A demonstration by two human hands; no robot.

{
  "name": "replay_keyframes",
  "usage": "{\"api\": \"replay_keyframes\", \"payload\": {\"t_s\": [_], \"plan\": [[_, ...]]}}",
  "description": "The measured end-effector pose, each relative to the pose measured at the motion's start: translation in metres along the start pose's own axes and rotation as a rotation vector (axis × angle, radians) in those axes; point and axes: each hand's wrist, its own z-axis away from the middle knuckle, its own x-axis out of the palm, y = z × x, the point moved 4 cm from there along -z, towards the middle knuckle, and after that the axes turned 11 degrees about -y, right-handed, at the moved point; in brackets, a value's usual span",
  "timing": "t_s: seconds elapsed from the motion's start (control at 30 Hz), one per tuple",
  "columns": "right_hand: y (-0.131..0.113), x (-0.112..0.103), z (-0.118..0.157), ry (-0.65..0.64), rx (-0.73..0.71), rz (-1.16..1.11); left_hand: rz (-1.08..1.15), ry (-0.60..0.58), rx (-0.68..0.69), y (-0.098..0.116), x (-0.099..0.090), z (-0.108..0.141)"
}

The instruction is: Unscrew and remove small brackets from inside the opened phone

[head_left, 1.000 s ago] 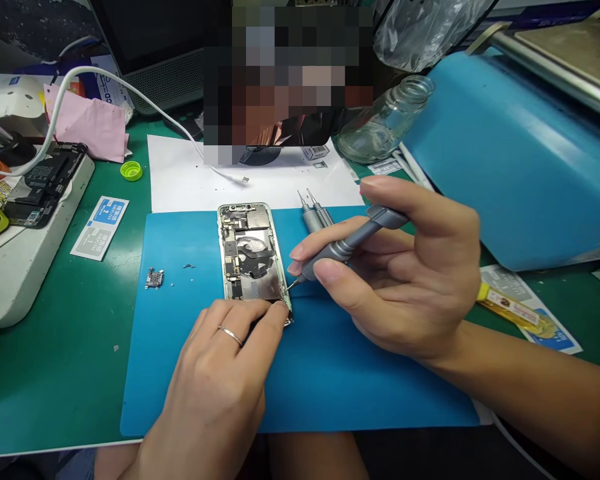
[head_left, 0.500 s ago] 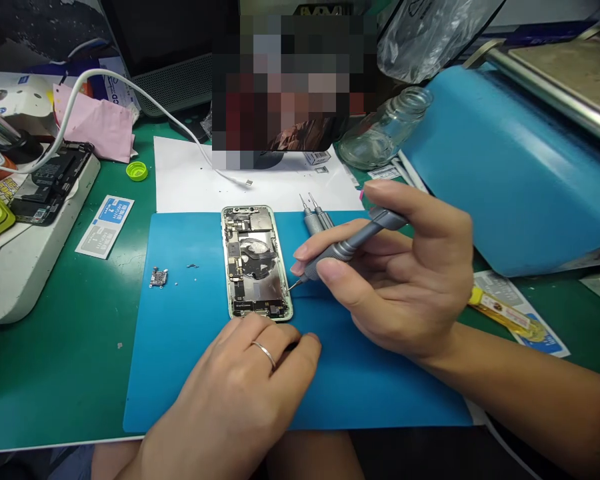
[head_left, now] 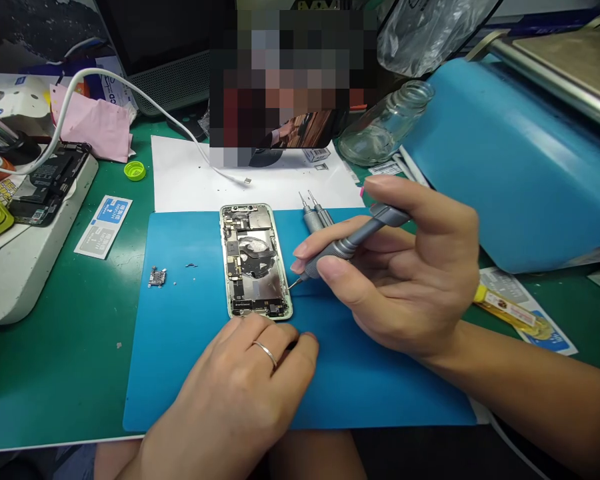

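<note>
An opened smartphone point(head_left: 280, 267) with a pale green frame and exposed internals lies on a blue mat point(head_left: 180, 360). My right hand point(head_left: 405, 267) pinches a grey precision screwdriver point(head_left: 345, 247) between thumb and fingers, index finger over its end cap. Its thin tip meets the phone's right edge near the bottom. My left hand point(head_left: 245, 380), wearing a ring, rests curled against the phone's lower end; its fingertips are hidden, so I cannot tell what they grip. Left of the phone lie a small circuit board point(head_left: 157, 277) and several tiny parts point(head_left: 192, 265).
Two more precision screwdrivers point(head_left: 316, 215) lie behind my right hand. A glass jar point(head_left: 380, 133), a white cable point(head_left: 145, 93) and a green cap point(head_left: 135, 171) are farther back. Another opened phone point(head_left: 55, 180) sits on a white device at left. A yellow tube point(head_left: 510, 313) lies right of my hand.
The view has shifted very slightly. Both hands, the screwdriver tip and the phone keep practically the same positions relative to each other.
</note>
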Motion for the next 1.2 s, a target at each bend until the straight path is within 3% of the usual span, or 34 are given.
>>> {"api": "replay_keyframes", "payload": {"t_s": [0.2, 0.33, 0.4, 0.53, 0.6, 0.93, 1.2], "plan": [[0.000, -0.002, 0.000, 0.008, 0.014, 0.017, 0.014, -0.020, -0.028, 0.001, -0.005, 0.001], [-0.001, -0.002, -0.001, 0.000, -0.020, 0.038, 0.015, -0.001, -0.068, -0.001, -0.019, 0.016], [-0.002, -0.002, -0.001, -0.015, -0.059, 0.042, 0.048, 0.032, -0.097, -0.007, -0.029, 0.030], [-0.001, -0.002, -0.001, -0.014, -0.074, 0.050, -0.008, 0.080, -0.306, -0.033, -0.043, 0.055], [0.000, -0.002, -0.002, -0.012, -0.084, 0.057, -0.077, 0.158, -0.321, -0.043, -0.047, 0.060], [-0.002, -0.001, 0.000, 0.009, 0.006, 0.009, -0.033, 0.130, -0.284, -0.061, -0.042, 0.052], [-0.002, 0.000, 0.001, 0.044, -0.106, -0.079, -0.026, 0.136, -0.290, -0.067, -0.044, 0.056]]}}
